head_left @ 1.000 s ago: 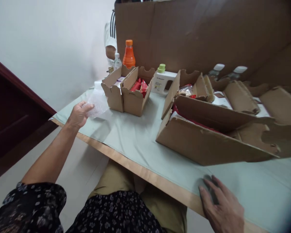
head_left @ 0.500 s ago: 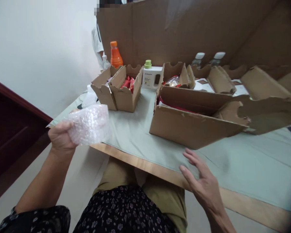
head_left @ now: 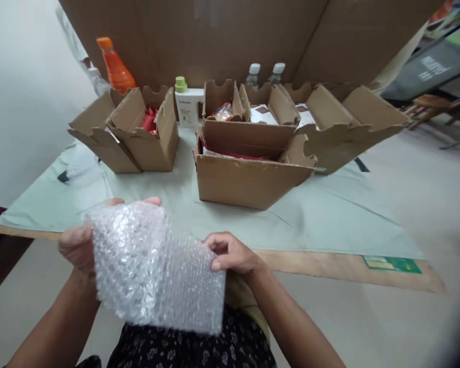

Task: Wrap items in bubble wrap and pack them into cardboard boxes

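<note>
One piece of bubble wrap (head_left: 157, 268), held up flat at the tabletop's (head_left: 329, 222) near edge, left of the middle. Left hand (head_left: 76, 248) gripping its left side, with fingertips over the top border; right hand (head_left: 233, 254) narrowed to a pinch of thumb and fingers on the right side. Beyond the left hand, toward the tabletop's left edge, some clear plastic (head_left: 85, 174). Farther back on the left, two boxes (head_left: 153, 148) side by side, with red packets (head_left: 149, 120) in the right one. Behind these, toward the far left corner, an orange bottle (head_left: 117, 70). Next along the far side, a white jug (head_left: 187, 110) with a green cap, then more open boxes (head_left: 348, 145). Right in front of those, a long box (head_left: 241, 179). At the near edge, toward the right corner, a green label (head_left: 393, 264).
</note>
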The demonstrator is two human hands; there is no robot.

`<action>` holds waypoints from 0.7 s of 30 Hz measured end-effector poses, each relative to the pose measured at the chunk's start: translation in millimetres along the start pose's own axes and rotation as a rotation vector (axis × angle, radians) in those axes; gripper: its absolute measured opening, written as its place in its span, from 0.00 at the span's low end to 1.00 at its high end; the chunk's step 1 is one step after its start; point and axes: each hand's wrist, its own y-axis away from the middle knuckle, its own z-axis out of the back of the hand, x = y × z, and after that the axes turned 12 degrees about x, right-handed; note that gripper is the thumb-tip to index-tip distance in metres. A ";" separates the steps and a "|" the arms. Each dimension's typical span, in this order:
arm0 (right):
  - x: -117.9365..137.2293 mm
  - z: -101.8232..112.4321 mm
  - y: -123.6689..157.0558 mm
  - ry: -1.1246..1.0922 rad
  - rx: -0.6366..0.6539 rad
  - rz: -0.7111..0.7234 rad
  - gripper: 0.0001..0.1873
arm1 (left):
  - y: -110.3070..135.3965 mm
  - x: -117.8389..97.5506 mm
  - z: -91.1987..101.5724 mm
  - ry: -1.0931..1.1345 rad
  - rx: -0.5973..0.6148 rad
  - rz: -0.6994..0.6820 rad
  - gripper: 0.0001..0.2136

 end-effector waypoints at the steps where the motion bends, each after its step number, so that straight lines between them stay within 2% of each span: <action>1: 8.9 0.3 14.5 0.036 -0.016 -0.029 0.25 | -1.8 -0.9 1.7 0.021 0.051 0.041 0.16; 4: 52.0 6.0 59.5 0.229 -0.118 -0.124 0.19 | -11.9 6.4 3.7 -0.108 0.104 0.152 0.20; 7: 95.3 18.7 89.8 0.474 -0.387 -0.174 0.16 | -28.3 30.3 1.0 -0.345 0.089 0.240 0.17; 9: 109.0 33.0 98.1 0.642 -0.554 -0.208 0.18 | -39.8 51.8 -1.7 -0.515 0.121 0.245 0.21; 11: 107.0 51.3 101.9 0.879 -0.730 -0.260 0.18 | -48.8 72.8 -1.0 -0.747 0.133 0.177 0.28; 13: 93.0 67.6 106.8 1.192 -0.950 -0.263 0.14 | -52.6 87.8 4.7 -0.978 0.073 0.031 0.34; 15: 74.8 74.0 113.5 1.476 -1.143 -0.180 0.11 | -50.2 93.6 11.5 -1.178 -0.014 -0.140 0.38; 16: 66.6 72.0 115.5 1.579 -1.198 -0.121 0.10 | -47.2 93.4 12.9 -1.264 -0.042 -0.223 0.38; 17: 59.7 66.6 115.1 1.652 -1.218 -0.067 0.10 | -43.7 92.0 11.9 -1.336 -0.047 -0.297 0.38; 19: 49.7 48.4 102.5 1.731 -1.150 0.008 0.10 | -37.1 90.1 1.5 -1.429 0.026 -0.403 0.38; 21: 41.6 27.5 73.0 1.757 -0.945 0.031 0.11 | -33.4 95.0 -15.4 -1.472 0.205 -0.459 0.38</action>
